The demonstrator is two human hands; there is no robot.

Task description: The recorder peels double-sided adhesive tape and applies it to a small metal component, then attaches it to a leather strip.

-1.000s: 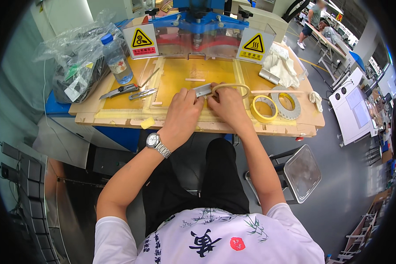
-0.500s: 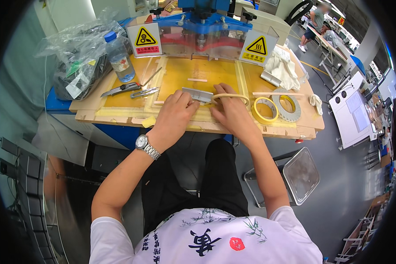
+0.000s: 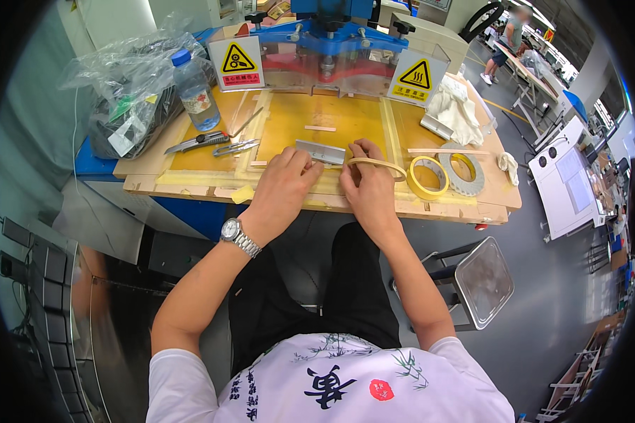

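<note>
My left hand [image 3: 283, 185] is closed on the yellow work surface [image 3: 356, 113], its fingertips bent together by the left end of a silver metal angle piece [image 3: 320, 151]. Whatever those fingertips pinch is too hidden to name. To the right of the metal piece, my right hand [image 3: 371, 194] holds a narrow, tan tape roll [image 3: 388, 166], which loops around its bent fingers. A yellow tape roll [image 3: 427, 178] and a grey toothed ring [image 3: 466, 185] lie just right of it. One small pinkish strip [image 3: 320, 128] rests beyond the metal piece.
At left are a utility knife [image 3: 199, 142], tweezers [image 3: 236, 147], a bottle with a blue cap [image 3: 195, 95] and a plastic bag [image 3: 130, 99]. A blue press [image 3: 324, 32] with a clear guard stands behind. White cloth [image 3: 455, 113] lies at right; a stool [image 3: 484, 282] stands below.
My right hand has turned and its fingers have curled more, with the tan tape roll shifting slightly right, away from the metal piece. My left hand has hardly moved.
</note>
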